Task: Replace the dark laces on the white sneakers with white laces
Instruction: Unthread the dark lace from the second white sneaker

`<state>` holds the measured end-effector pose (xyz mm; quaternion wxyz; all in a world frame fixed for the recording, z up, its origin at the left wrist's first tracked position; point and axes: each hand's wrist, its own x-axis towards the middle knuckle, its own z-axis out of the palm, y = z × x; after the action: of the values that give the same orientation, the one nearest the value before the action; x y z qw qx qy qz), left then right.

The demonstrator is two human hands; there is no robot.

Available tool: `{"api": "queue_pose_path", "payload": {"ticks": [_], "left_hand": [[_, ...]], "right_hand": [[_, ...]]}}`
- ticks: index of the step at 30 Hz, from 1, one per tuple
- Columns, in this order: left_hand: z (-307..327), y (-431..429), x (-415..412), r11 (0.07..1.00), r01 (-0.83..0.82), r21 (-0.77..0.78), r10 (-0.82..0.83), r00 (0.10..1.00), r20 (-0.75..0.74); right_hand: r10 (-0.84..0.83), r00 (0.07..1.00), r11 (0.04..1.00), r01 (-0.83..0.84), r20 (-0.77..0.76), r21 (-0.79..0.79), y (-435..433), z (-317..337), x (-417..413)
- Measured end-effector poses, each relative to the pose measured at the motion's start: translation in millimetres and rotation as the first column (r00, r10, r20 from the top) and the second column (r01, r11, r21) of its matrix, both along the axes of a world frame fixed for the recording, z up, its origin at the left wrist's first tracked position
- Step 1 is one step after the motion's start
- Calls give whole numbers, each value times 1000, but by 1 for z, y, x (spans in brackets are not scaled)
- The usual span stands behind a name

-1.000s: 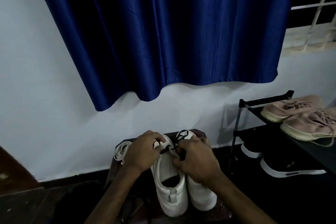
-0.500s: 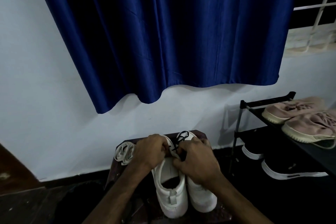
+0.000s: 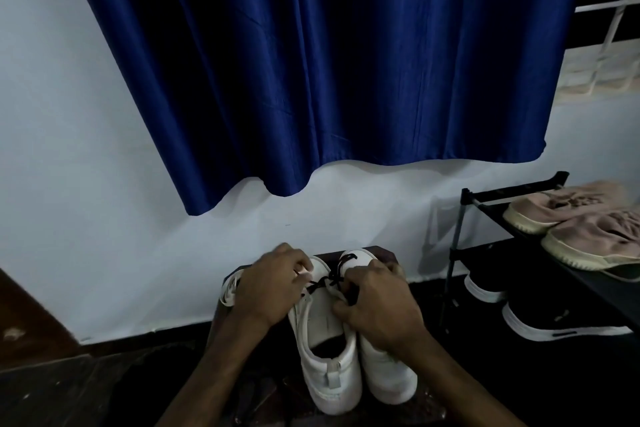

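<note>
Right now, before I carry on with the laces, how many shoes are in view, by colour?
White sneakers: 2
Pink shoes: 2
Black shoes: 2
Total: 6

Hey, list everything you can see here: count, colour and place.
stool: one, dark brown, by the wall
white sneakers: two, white, together on the stool
dark laces: one strand, black, across the sneakers' fronts
white laces: one bundle, white, stool's left edge
curtain: one, blue, hanging above
shoe rack: one, black, far right
pink sneakers: two, pink, rack's top shelf
black shoes: two, black with white soles, lower shelf
window grille: one, white, top right
left hand: one, gripping the left sneaker's front
right hand: one, pinching the dark laces
</note>
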<state>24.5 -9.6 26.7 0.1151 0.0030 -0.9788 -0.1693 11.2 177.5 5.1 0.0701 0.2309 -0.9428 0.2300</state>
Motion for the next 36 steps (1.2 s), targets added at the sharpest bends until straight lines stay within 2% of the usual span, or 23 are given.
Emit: {"api": "queue_pose_path", "payload": {"ticks": [3, 8, 11, 13, 16, 19, 21, 23, 24, 26, 28, 30, 32, 36], "left_hand": [[-2, 18, -8, 998, 36, -59, -26, 988, 151], [-4, 27, -13, 982, -39, -185, 63, 990, 127], [-6, 19, -10, 997, -57, -61, 66, 986, 151], [-5, 11, -8, 996, -83, 14, 80, 987, 142], [8, -10, -5, 978, -203, 45, 201, 978, 50], [24, -38, -3, 942, -313, 124, 319, 947, -29], [28, -48, 3, 932, -358, 55, 359, 933, -2], [25, -43, 10, 905, -385, -180, 386, 922, -33], [24, -35, 13, 899, -351, -262, 346, 936, -67], [19, -17, 12, 957, -204, -205, 193, 979, -71], [14, 1, 7, 994, -65, -84, 68, 997, 35], [6, 13, 1, 999, 4, -46, 3, 987, 162], [2, 16, -3, 1000, 3, -30, 3, 979, 203], [2, 17, -7, 997, -45, -56, 54, 986, 159]], "right_hand": [[8, 1000, 1000, -8, 7, 3, 0, 0, 1], [16, 998, 1000, -15, -57, 16, 0, -2, 0], [57, 992, 998, -56, -111, 7, -1, -6, 0], [87, 992, 995, -81, -94, 64, -1, -6, -1], [101, 994, 989, -95, -48, 112, -1, -2, -1], [90, 995, 992, -87, -30, 90, -1, -1, 0], [83, 996, 995, -82, -31, 55, -1, -3, -1], [80, 996, 997, -79, -35, 25, -2, -5, -2], [79, 996, 997, -79, -38, 16, -2, -6, -2], [75, 996, 997, -75, -51, 16, -2, -6, -3], [72, 996, 997, -72, -49, 9, -2, -6, -2], [68, 997, 998, -68, -45, -11, -1, -5, -1], [67, 997, 998, -67, -50, -14, -1, -4, 0], [53, 996, 998, -54, -67, -12, -2, -3, 0]]}}
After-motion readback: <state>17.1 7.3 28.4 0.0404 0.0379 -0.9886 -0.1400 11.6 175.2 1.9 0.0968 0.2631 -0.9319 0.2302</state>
